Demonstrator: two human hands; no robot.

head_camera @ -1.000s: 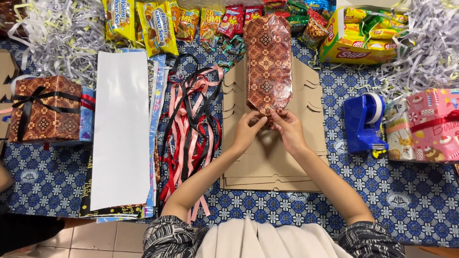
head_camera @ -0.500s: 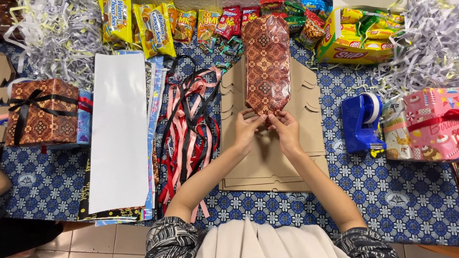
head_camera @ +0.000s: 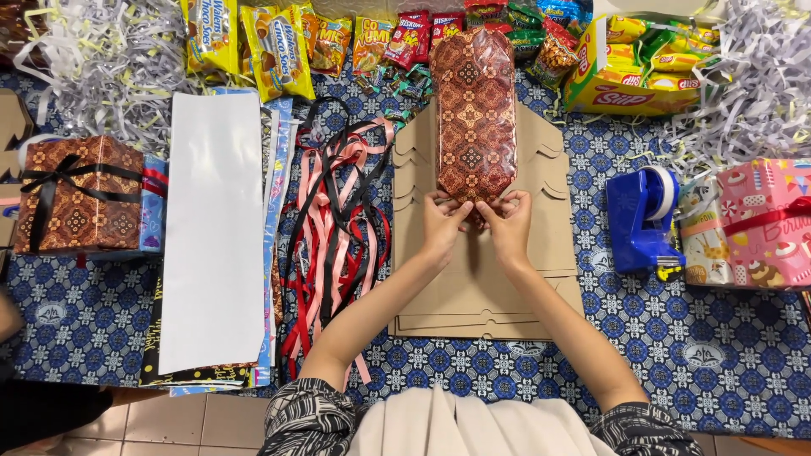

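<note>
While both hands pinched the near end of the wrapped parcel [head_camera: 474,114], I saw the left hand [head_camera: 441,226] and right hand [head_camera: 508,225] with fingers closed on the gathered patterned paper, thumbs nearly touching, apparently to hold the fold shut. The parcel lay lengthwise on a stack of flat cardboard cutouts [head_camera: 486,279] at the middle of the table, which kept it off the blue patterned cloth [head_camera: 718,338]. A blue tape dispenser [head_camera: 644,221] stood just right of the stack, tangled ribbons [head_camera: 338,228] just left, both within reach.
</note>
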